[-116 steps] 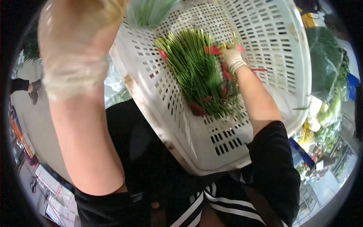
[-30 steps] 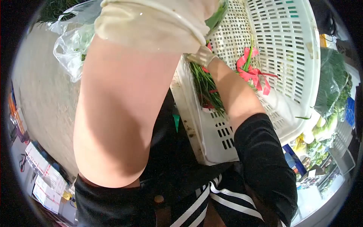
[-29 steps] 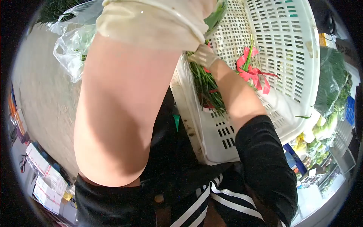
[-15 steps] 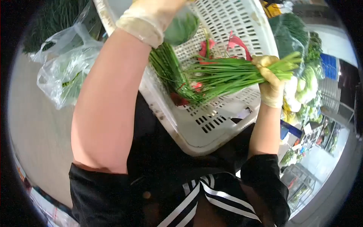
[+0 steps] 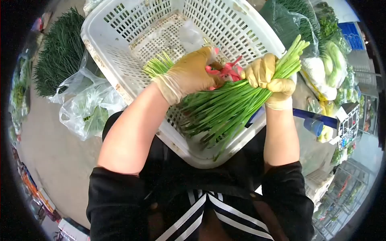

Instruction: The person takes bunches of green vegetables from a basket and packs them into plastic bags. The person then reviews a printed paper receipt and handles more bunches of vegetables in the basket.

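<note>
A bunch of green chives [image 5: 225, 106] lies slantwise over the near rim of a white slotted plastic basket [image 5: 120, 76]. My right hand [image 5: 268, 78], in a yellowish glove, grips the bunch near its pale stem ends at the upper right. My gloved left hand [image 5: 192, 72] rests on the bunch beside it, fingers at a red tie band [image 5: 225, 71] around the stems. Another small bundle of chives [image 5: 157, 65] shows behind my left hand inside the basket.
A big heap of chives [image 5: 60, 52] lies at the left, with clear plastic bags [image 5: 86, 106] of greens beside it. At the right are bagged leafy vegetables [image 5: 321, 52] and a blue handle [image 5: 313, 120]. Grey floor lies at the lower left.
My right hand has lifted a bunch of chives out of the basket and brought it to the near rim. My left arm has come down, its hand now on the bunch's red band.
</note>
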A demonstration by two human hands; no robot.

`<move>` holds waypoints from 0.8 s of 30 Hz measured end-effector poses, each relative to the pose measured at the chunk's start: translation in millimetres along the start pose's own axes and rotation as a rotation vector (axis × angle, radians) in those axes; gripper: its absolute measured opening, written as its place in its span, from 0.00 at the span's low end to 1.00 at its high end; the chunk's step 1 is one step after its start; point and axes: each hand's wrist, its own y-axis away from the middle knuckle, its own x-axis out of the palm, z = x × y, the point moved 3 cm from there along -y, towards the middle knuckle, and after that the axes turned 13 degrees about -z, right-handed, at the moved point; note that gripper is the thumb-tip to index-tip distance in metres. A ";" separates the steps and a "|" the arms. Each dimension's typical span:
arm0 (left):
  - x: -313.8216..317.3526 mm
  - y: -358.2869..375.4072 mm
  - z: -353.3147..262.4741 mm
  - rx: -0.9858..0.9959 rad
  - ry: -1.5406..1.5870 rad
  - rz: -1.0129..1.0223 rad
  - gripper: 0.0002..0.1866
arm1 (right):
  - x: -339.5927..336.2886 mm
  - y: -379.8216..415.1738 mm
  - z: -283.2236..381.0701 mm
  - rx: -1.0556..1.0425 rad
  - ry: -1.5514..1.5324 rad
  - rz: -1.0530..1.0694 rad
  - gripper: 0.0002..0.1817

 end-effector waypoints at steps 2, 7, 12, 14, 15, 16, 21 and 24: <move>-0.3 -9.1 10.4 0.082 -0.110 -0.038 0.28 | -0.3 -5.4 1.1 0.062 -0.052 0.091 0.12; 10.7 -27.0 24.5 0.306 -0.070 -0.091 0.22 | -5.6 -8.5 2.5 0.089 -0.133 0.210 0.12; -15.5 -31.0 10.2 0.035 0.086 -0.215 0.15 | -26.9 -3.6 31.4 -0.046 -0.049 0.118 0.11; -37.7 -34.5 3.7 0.053 -0.122 -0.425 0.17 | -37.4 1.4 56.3 -0.133 -0.022 0.133 0.11; -46.2 -35.1 2.6 0.084 -0.142 -0.458 0.17 | -41.4 8.3 69.4 -0.178 -0.019 0.058 0.11; -55.8 -35.9 3.3 0.114 -0.161 -0.489 0.18 | -45.7 15.2 81.4 -0.238 -0.038 0.006 0.12; -142.5 -46.0 24.5 0.075 -0.086 -0.870 0.21 | -73.8 67.1 146.7 -0.481 -0.156 -0.147 0.11; -161.6 -41.6 22.3 -0.066 -0.101 -1.028 0.22 | -77.4 87.3 153.8 -0.532 -0.213 -0.005 0.13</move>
